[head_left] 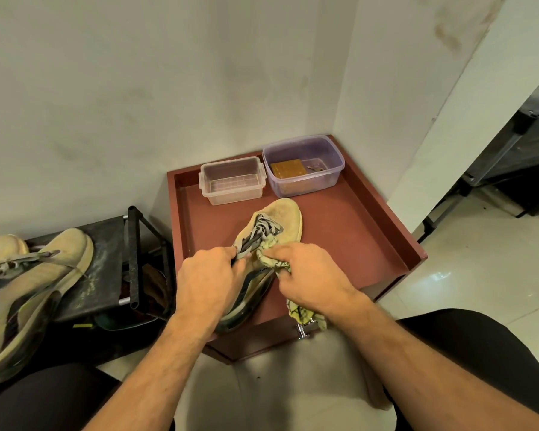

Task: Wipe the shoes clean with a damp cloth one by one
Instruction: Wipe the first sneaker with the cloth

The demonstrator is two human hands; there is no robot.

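Observation:
A tan suede sneaker (282,219) with grey laces lies on the reddish-brown tray-top cabinet (355,231), toe pointing away from me. My left hand (209,281) grips it at the laces and collar. My right hand (311,275) holds a yellow-green patterned cloth (273,255) bunched against the shoe's right side by the tongue; the cloth's tail (302,315) hangs below my wrist. A second matching sneaker (35,284) rests on a dark low rack at the left.
Two plastic tubs stand at the tray's back: a clear empty one (232,180) and a purple-tinted one (304,164) holding a brown block. The black shoe rack (106,265) is left of the cabinet. White walls enclose the corner; tiled floor lies to the right.

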